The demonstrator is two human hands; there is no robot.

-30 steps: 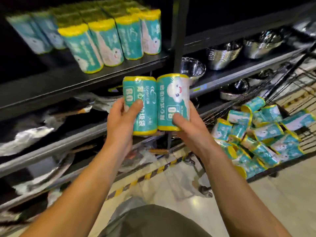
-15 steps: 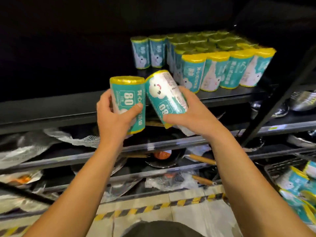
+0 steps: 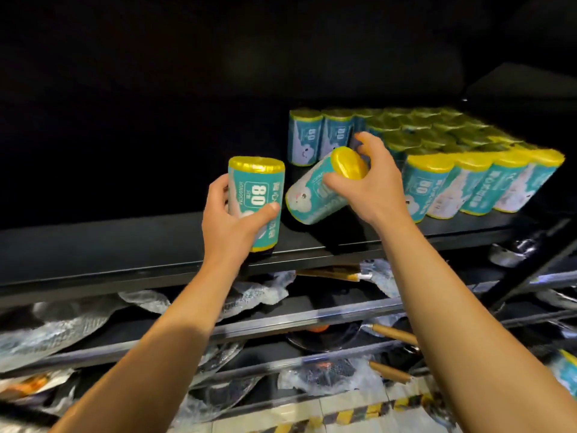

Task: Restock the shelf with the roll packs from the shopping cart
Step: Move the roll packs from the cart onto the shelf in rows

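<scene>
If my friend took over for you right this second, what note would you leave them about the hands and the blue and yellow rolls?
Left hand grips an upright roll pack at the front edge of the black shelf.
Right hand holds a tilted roll pack by its yellow end, over the shelf beside the stocked block of roll packs.
Done: many packs already stand in rows on the shelf.
Left: stand both held packs next to the block, then get more from the cart, which is barely in view.

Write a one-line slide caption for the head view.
Left hand holds an upright roll pack while right hand tilts a second pack over the black shelf.
</scene>
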